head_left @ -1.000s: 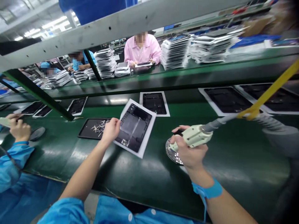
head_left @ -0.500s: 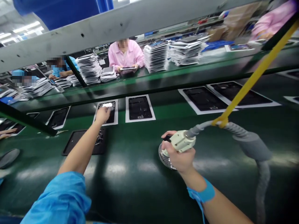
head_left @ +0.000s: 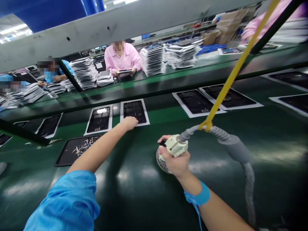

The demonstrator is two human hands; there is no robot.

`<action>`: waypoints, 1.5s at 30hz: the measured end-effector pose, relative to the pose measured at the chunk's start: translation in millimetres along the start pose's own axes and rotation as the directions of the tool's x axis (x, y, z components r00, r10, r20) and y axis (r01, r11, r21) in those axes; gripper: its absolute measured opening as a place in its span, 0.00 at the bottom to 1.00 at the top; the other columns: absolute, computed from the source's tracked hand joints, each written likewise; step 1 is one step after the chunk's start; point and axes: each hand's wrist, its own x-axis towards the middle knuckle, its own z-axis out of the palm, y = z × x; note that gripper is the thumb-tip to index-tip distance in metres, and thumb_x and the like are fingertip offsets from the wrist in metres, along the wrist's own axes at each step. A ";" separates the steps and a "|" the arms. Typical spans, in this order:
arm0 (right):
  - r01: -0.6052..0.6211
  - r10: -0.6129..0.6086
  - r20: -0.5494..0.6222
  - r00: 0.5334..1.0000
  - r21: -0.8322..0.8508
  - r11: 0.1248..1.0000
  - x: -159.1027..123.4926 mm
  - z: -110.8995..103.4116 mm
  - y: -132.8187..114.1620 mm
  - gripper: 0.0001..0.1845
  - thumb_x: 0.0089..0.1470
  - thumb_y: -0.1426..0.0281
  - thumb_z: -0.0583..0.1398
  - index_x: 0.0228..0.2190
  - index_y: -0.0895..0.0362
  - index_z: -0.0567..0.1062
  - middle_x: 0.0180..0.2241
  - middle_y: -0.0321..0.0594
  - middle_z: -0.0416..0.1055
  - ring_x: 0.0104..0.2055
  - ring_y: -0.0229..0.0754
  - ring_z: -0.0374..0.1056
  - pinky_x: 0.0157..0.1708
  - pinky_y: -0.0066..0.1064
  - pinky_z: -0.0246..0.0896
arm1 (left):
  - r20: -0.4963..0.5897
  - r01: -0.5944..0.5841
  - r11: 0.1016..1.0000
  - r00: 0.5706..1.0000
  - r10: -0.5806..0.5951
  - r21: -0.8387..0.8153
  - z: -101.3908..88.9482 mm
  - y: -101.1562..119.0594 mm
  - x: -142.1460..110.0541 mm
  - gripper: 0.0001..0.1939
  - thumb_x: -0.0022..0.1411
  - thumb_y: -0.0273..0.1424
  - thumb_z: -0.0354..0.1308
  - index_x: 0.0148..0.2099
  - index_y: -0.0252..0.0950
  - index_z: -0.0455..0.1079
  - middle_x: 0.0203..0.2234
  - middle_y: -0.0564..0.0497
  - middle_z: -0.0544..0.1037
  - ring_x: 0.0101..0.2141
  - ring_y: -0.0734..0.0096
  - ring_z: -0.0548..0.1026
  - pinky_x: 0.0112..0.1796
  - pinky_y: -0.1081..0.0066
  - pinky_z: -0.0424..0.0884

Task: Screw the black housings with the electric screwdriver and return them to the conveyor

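Around the black tray (head_left: pixel 63 154) spreads a glossy green work surface (head_left: pixel 144 199), streaked with pale reflections of light. Small, thin loose pieces (head_left: pixel 81 147) lie heaped in the tray's right half, partly behind the left forearm. Just beyond the tray is a dark panel with a bright silvery patch (head_left: pixel 97 122), lying on a white sheet. To the right of that, beyond the tray's far right corner, lies a second dark panel (head_left: pixel 134 110) on its own sheet. The left hand (head_left: pixel 130 123) is at this panel's near edge, fingers curled under; whether they pinch it I cannot tell. Well right of the tray, the right hand (head_left: pixel 176 162) is wrapped around a cream-coloured tool (head_left: pixel 177 145), above a round metal dish (head_left: pixel 161 162). From the tool runs a grey cable (head_left: pixel 232 147), tied to a slanting yellow strap (head_left: pixel 228 80). More panels on sheets lie to the left of the tray and far to its right.

Farther back from the tray, past a dark ledge, a second green bench carries tall stacks of white-edged sheets (head_left: pixel 152 60). A person in pink (head_left: pixel 122 59) sits behind it, holding a flat item. Above and beyond the tray, a pale beam (head_left: pixel 89 33) crosses the room beneath a blue container (head_left: pixel 57 14); ceiling lights (head_left: pixel 14 29) glow at far left.
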 end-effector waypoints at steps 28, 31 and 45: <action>0.001 0.011 -0.094 0.995 0.120 0.993 15.2 5.1 7.1 0.14 0.51 0.64 0.68 0.40 0.55 0.76 0.33 0.40 0.78 0.32 0.43 0.76 0.34 0.38 0.75 | 0.082 -0.349 0.878 0.915 0.394 -0.327 36.8 179.9 -257.6 0.09 0.63 0.28 0.55 0.43 0.38 0.76 0.38 0.41 0.81 0.36 0.55 0.81 0.38 0.61 0.80; -0.008 0.021 -0.096 0.995 0.125 0.992 15.5 5.8 7.2 0.15 0.51 0.64 0.68 0.40 0.55 0.76 0.33 0.39 0.78 0.31 0.42 0.75 0.33 0.37 0.75 | 0.003 -0.402 0.836 0.901 0.434 -0.373 53.1 197.5 -270.2 0.09 0.62 0.32 0.55 0.42 0.42 0.76 0.34 0.42 0.80 0.32 0.55 0.81 0.31 0.59 0.80; -0.029 0.040 -0.118 0.992 0.095 0.995 12.6 1.7 -1.0 0.13 0.48 0.67 0.68 0.38 0.56 0.77 0.29 0.36 0.76 0.21 0.36 0.69 0.24 0.31 0.70 | -0.044 -0.131 0.824 0.991 0.128 -0.551 40.6 138.4 -278.0 0.09 0.66 0.39 0.55 0.41 0.45 0.75 0.38 0.46 0.82 0.38 0.61 0.82 0.37 0.65 0.79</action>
